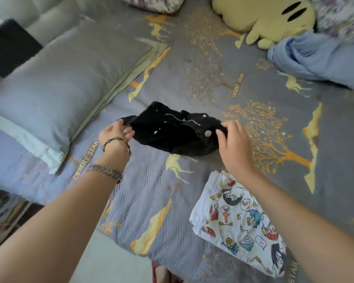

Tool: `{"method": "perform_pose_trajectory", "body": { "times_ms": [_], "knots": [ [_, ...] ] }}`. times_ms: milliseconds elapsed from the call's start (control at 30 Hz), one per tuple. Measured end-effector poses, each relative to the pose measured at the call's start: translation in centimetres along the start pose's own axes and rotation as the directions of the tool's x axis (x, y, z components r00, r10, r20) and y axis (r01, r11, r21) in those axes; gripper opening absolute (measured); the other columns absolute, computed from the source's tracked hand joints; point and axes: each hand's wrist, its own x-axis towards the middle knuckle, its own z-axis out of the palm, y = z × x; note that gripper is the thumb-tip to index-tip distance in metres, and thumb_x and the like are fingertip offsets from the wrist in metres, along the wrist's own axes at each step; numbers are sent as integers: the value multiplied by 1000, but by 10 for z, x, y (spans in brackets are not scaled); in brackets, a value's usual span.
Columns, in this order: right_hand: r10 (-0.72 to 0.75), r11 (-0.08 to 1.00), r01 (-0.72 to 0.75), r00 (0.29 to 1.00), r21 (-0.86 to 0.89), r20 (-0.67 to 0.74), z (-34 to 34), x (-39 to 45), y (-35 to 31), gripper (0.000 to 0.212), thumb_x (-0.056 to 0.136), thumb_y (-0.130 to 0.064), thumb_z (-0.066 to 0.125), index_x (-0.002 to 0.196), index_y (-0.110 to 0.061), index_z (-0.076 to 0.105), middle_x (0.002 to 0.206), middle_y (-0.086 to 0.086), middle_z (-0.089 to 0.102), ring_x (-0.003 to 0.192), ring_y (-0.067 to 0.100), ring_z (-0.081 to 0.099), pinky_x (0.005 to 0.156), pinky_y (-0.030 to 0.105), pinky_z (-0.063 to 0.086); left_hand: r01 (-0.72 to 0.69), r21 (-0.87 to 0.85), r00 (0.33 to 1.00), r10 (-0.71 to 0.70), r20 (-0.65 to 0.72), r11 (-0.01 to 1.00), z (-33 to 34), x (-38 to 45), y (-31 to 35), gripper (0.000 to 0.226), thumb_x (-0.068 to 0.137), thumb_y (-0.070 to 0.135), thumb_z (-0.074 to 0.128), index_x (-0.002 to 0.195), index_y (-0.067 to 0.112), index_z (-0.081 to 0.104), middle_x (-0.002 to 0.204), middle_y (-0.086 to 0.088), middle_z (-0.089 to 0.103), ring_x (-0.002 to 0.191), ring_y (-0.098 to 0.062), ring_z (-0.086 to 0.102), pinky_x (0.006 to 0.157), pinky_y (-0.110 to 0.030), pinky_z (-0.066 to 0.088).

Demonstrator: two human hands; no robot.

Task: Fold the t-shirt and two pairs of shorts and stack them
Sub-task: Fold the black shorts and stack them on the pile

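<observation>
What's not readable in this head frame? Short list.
- Second pair of shorts: not identifiable; the blue cloth at right is bunched and runs off the frame edge.
- T-shirt: far end hidden under the right forearm.
- Black shorts: legs crumpled underneath; side edges covered by left hand and right hand.

Soft, even daylight fills the scene, bright but without harsh glare. Shadows are faint, only a weak one under the black shorts [172, 133], whose folds sink into near-featureless black. The wide-angle lens bends the edges, stretching both forearms. Detail is slightly soft, blurrier toward the corners.
</observation>
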Motion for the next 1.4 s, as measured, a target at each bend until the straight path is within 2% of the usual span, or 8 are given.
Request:
{"method": "perform_pose_trajectory", "body": {
  "times_ms": [100,233,367,533,700,933,1100,1400],
  "knots": [
    [-10,1000,11,998,22,-68,0,6,7,17,93,-11,52,102,2,56,101,19,59,96,37,54,82,40,41,-90,242,994,103,-39,966,-15,1,-16,17,92,8,51,76,6,56,48,-1,56,31,-2,43,36,-14,37],
    [29,999,-29,1000,-27,2,22,0,30,14,92,-11,54,100,0,58,99,16,61,96,37,53,83,33,34,-178,506,978,207,-1,844,-39,11,-45,11,83,21,64,80,11,62,54,8,57,54,-10,45,48,-13,37],
    [108,994,-108,993,-7,46,43,-10,49,13,91,-13,56,100,-3,60,100,15,59,97,34,51,82,34,36,-361,659,928,325,182,660,-51,27,-56,12,81,27,68,85,16,67,114,-4,58,112,-11,53,87,-19,35],
    [263,953,-271,962,137,71,65,-11,61,16,92,-13,56,105,-4,59,107,15,52,94,29,54,76,21,35,-504,514,841,260,474,694,-48,49,-57,12,92,20,52,100,24,59,94,3,62,87,4,60,85,-30,48],
    [328,875,-365,930,319,166,77,-5,70,39,79,8,61,112,-12,58,116,12,53,105,19,55,86,8,42,-707,591,706,323,631,390,-39,71,-59,48,84,-8,52,126,15,48,119,1,47,104,-16,52,72,0,45],
    [448,825,-476,880,306,158,80,2,75,37,73,16,56,105,-1,65,107,9,53,84,18,59,72,8,48,-551,608,830,301,469,571,-24,92,-50,51,74,-5,71,109,16,41,102,-1,59,82,-15,59,66,-15,52],
    [530,764,-582,812,279,244,81,2,80,5,77,-1,61,81,0,64,75,13,62,71,18,52,66,31,42,-468,854,882,181,436,227,-21,109,-47,23,81,32,68,89,11,61,88,-9,65,87,-27,61,72,-29,39],
    [412,889,-432,899,149,150,50,21,71,15,88,-1,47,89,-16,50,74,15,59,66,36,51,62,45,44,-455,810,889,138,436,371,-12,99,-30,18,84,19,65,85,9,50,66,-4,54,71,-31,62,60,-38,58]
  ]
}}
